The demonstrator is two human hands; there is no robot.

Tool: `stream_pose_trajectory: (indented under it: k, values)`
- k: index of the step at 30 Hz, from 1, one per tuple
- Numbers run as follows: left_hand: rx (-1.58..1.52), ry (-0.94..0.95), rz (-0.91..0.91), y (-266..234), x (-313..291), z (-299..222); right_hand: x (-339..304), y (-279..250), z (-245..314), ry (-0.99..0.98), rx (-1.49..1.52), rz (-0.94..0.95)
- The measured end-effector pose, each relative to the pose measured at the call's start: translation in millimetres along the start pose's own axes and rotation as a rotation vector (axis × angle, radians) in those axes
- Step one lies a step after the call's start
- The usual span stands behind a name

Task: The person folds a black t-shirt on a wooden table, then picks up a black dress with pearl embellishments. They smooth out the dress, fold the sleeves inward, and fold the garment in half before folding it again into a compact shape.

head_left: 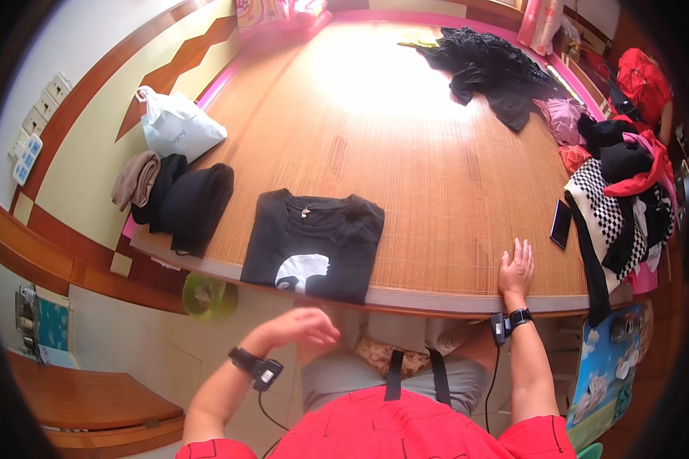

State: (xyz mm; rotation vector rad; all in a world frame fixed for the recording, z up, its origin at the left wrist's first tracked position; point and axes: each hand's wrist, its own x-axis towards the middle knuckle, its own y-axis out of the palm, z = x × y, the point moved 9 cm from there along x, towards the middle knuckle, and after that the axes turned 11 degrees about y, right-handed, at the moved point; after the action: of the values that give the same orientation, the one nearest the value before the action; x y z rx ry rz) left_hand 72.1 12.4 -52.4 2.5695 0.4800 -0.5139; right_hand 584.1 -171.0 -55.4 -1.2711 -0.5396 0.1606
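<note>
A black T-shirt [321, 233] with a white print lies folded flat at the near edge of the bamboo-matted bed [436, 222], its collar away from me. My left hand [306, 327] hangs in the air just below that edge, close to the shirt's hem but apart from it. Its fingers are loosely stretched, slightly blurred, and hold nothing I can see. Farther right, my right hand [517, 269] rests on the mat with fingers spread and nothing under them that shows. A dark phone [560, 224] lies beyond it to the right.
Folded dark clothes [195, 206], a brown folded garment [136, 180] and a white bag [177, 126] stand at the left. A heap of mixed clothes [620, 191] covers the right edge. Black garments [490, 69] lie at the far right. A green bin [207, 294] stands on the floor.
</note>
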Motion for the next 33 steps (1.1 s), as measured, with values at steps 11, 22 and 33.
stream_pose_trajectory:
  k: [11, 22, 33]
  values:
    - [1.607, 0.582, -0.768, -54.3, 44.5, -120.3, -3.5, -3.0, 11.4, -0.018, 0.030, -0.044]
    - [1.612, 0.681, -0.980, -69.5, 85.4, -157.4, -7.2, -7.9, 10.6, 0.034, 0.025, -0.033]
    - [1.243, 0.211, -0.753, -113.1, 203.7, -176.3, -5.1, -14.8, 11.6, 0.058, 0.041, -0.027]
